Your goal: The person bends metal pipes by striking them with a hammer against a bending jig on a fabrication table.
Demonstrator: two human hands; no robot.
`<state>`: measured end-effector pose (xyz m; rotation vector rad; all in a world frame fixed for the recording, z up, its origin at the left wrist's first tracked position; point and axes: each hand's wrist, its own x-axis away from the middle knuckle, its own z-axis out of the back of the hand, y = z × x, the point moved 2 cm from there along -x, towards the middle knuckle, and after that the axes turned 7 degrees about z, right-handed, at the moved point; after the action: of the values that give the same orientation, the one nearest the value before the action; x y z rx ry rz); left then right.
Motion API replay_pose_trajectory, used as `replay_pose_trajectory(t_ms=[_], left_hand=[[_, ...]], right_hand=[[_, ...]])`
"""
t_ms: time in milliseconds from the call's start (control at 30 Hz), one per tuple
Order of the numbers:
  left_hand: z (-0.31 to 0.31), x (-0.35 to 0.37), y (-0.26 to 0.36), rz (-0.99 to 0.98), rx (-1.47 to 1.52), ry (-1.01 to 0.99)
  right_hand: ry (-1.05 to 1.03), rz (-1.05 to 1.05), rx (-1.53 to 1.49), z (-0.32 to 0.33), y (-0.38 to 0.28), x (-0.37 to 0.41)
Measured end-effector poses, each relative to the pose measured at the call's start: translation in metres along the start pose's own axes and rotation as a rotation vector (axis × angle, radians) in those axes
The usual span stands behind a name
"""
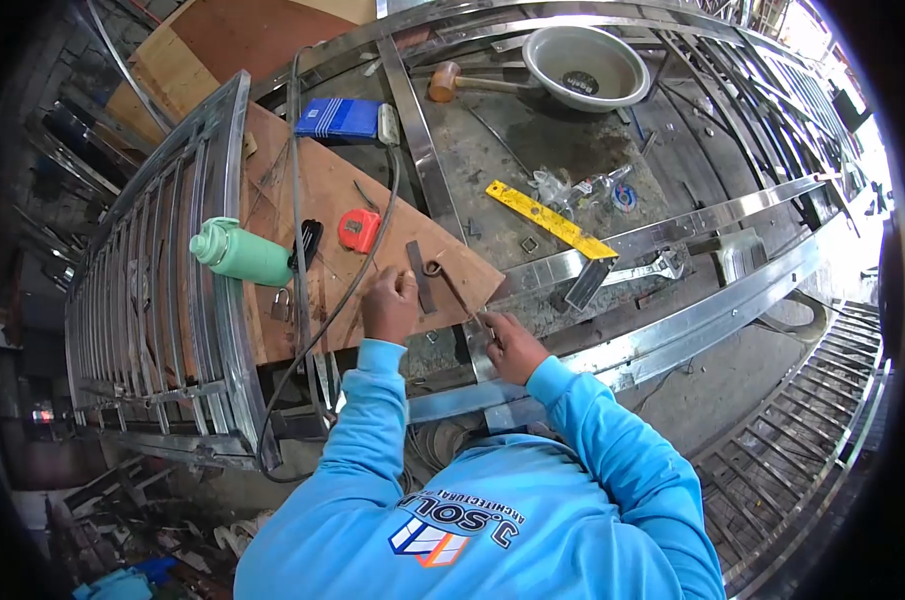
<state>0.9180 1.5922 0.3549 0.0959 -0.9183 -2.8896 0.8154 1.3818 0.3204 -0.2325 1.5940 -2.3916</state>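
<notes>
My right hand [513, 346] grips the near end of a thin metal rod [456, 291]. A small curled ring forms the far end of that rod, over the plywood board [347, 190]. My left hand [390, 303] is closed, with fingers and thumb drawn together above the board; anything within them is too small to make out. Just right of it lies a short dark flat metal bar [421, 277]. A red tape measure [358, 230] rests beyond my left hand, beside a black object [308, 243] I cannot identify.
A green bottle [244, 252] lies at left near a padlock [282, 304]. A cable [344, 300] crosses the board. Further off are a blue packet [338, 118], mallet [444, 82] and grey basin [585, 68]. At right lie a yellow square [550, 219] and adjustable wrench [644, 269].
</notes>
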Motion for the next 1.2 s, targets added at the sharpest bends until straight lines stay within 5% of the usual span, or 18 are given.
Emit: replay_pose_trajectory(t_ms=[100, 367, 500, 667, 933, 1200], left_hand=[[-0.002, 0.016, 0.009, -0.063, 0.035, 0.017], [-0.015, 0.049, 0.026, -0.242, 0.075, -0.009], [-0.031, 0.092, 0.106, -0.2, 0.022, -0.182], [-0.096, 0.157, 0.213, -0.576, 0.089, -0.248], [-0.26, 0.345, 0.395, -0.84, 0.022, -0.744], [-0.434, 0.435, 0.474, -1.018, -0.728, -1.144]], right_hand=[[0.013, 0.087, 0.046, 0.013, -0.001, 0.015], [0.139, -0.204, -0.051, 0.083, -0.007, 0.162], [0.394, -0.321, -0.004, 0.118, 0.017, 0.258], [0.595, -0.373, -0.028, 0.165, 0.042, 0.35], [0.919, -0.642, 0.064, 0.244, 0.159, 0.586], [1.495, -0.825, -0.045, 0.36, 0.151, 0.785]])
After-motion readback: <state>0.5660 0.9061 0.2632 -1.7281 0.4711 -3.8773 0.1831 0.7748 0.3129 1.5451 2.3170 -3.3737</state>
